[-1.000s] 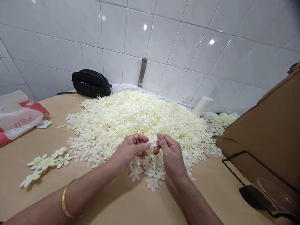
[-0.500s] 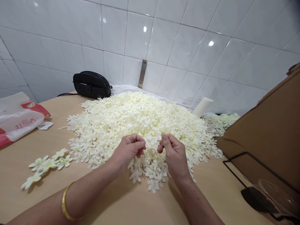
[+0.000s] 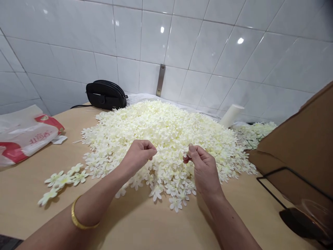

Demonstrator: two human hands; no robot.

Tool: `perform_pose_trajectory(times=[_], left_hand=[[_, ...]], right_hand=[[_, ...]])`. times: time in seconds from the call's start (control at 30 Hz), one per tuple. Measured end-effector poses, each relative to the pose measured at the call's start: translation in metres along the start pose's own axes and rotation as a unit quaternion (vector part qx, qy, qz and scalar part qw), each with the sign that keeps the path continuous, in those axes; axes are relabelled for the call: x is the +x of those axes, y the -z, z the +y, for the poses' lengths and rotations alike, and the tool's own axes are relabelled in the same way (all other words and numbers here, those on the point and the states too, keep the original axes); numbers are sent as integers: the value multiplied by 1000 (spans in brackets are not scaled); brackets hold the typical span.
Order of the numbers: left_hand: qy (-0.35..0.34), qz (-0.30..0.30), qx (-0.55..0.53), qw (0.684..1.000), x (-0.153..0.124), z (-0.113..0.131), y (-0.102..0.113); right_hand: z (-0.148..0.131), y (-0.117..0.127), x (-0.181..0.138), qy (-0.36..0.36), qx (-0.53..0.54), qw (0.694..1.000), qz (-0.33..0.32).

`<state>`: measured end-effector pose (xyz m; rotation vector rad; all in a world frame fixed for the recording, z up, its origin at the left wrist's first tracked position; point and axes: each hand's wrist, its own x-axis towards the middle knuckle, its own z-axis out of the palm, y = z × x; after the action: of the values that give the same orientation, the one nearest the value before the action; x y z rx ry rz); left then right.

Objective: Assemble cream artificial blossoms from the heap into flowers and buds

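Observation:
A big heap of cream fabric flowers [image 3: 166, 132] covers the middle of the tan table [image 3: 145, 225]. My left hand [image 3: 139, 154] hovers over the heap's near edge with thumb and fingers pinched together; whether a flower is between them I cannot tell. My right hand [image 3: 204, 168] is a hand's width to the right and pinches a small cream flower [image 3: 185, 155] at its fingertips. A gold bangle [image 3: 78, 219] is on my left wrist. Several separate flowers [image 3: 63, 178] lie in a short row on the table to the left.
A black pouch [image 3: 105, 94] sits at the back by the tiled wall. A red and white plastic bag [image 3: 28, 135] lies far left. A white roll [image 3: 231, 115] and more flowers [image 3: 256, 133] are back right. A cardboard box [image 3: 299, 146], black wire frame [image 3: 283, 182] and clear container [image 3: 316, 215] stand right.
My hands were together on one flower over the heap's near edge; they have drawn apart, the left going left and the right keeping a flower. The view has shifted slightly.

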<state>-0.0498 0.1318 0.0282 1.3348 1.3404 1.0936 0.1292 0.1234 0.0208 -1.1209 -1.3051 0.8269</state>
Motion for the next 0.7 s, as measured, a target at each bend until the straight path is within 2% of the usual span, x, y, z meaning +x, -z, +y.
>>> perform_pose_trajectory(times=[0.13, 0.3, 0.53, 0.6, 0.7], left_hand=[[-8, 7, -3, 1000, 4, 0, 5], [-63, -7, -68, 996, 0, 4, 2], [-183, 70, -22, 980, -12, 8, -5], [-181, 80, -16, 980, -13, 10, -6], [-136, 77, -16, 988, -12, 11, -6]], right_hand=[[-2, -1, -3, -1, -25, 999, -27], [-5, -3, -6, 10, -30, 998, -55], [-6, -3, -6, 19, -29, 998, -52], [-5, -3, -6, 24, -29, 998, -57], [-5, -3, -6, 28, -32, 997, -60]])
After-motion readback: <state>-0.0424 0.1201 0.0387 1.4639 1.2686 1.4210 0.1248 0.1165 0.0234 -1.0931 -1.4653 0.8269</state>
